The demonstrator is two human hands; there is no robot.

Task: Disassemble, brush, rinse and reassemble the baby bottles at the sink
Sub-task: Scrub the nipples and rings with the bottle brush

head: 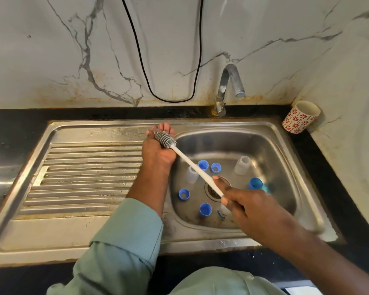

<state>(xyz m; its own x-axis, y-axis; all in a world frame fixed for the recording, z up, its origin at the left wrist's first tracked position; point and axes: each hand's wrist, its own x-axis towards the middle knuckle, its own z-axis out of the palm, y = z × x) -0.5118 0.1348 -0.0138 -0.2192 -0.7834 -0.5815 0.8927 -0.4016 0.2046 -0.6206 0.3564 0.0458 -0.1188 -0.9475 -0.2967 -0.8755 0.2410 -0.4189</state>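
My right hand [246,206] grips the white handle of a bottle brush [192,165] over the sink basin [285,167]. The brush's grey bristle head [165,139] lies in the upturned palm of my left hand [158,150], whose fingers are straight, at the basin's left rim. In the basin stand two clear bottles, one [191,174] left of the drain and one [242,165] at the back. Several blue caps and rings lie around them, such as a cap [203,165], a ring [216,167] and a cap [255,184]. A bottle part under my right hand is mostly hidden.
The chrome tap [227,88] stands behind the basin, no water running. A ribbed steel draining board [83,177] lies to the left. A red-flowered cup [300,117] sits on the black counter at the back right corner. A black cable [141,60] hangs on the marble wall.
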